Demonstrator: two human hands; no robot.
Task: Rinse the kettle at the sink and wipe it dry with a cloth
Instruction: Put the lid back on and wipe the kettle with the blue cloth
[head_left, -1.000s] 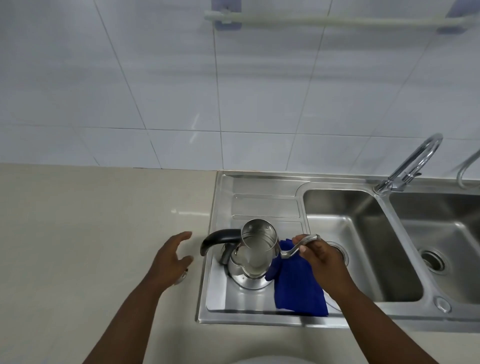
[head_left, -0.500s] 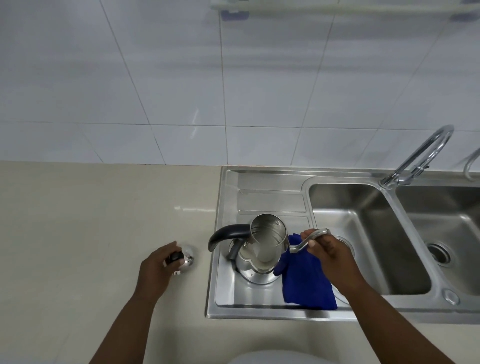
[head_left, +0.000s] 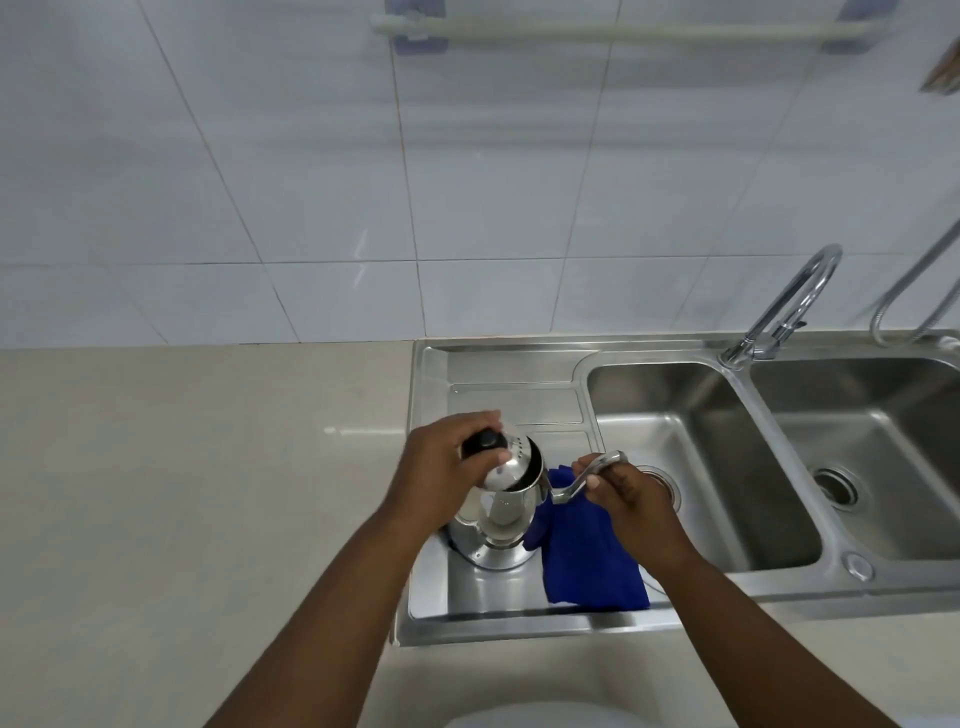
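Observation:
A shiny steel kettle (head_left: 496, 525) stands on the sink's drainboard (head_left: 519, 410). My left hand (head_left: 441, 478) holds the kettle's lid (head_left: 511, 467) by its black knob, tilted over the kettle's mouth. My right hand (head_left: 631, 491) grips the thin curved spout (head_left: 587, 475) on the kettle's right side. A blue cloth (head_left: 587, 561) lies on the drainboard right of the kettle, partly under my right wrist. The kettle's black handle is hidden behind my left hand.
Two steel basins (head_left: 701, 457) lie to the right of the drainboard, with a curved tap (head_left: 795, 301) behind them and a hose (head_left: 914, 291) at the far right. A beige countertop (head_left: 197, 493) spreads to the left. White tiles and a rail (head_left: 623, 28) cover the wall.
My left hand picked the lid up from the countertop and carried it right, over the kettle's mouth. My right hand has stayed on the spout.

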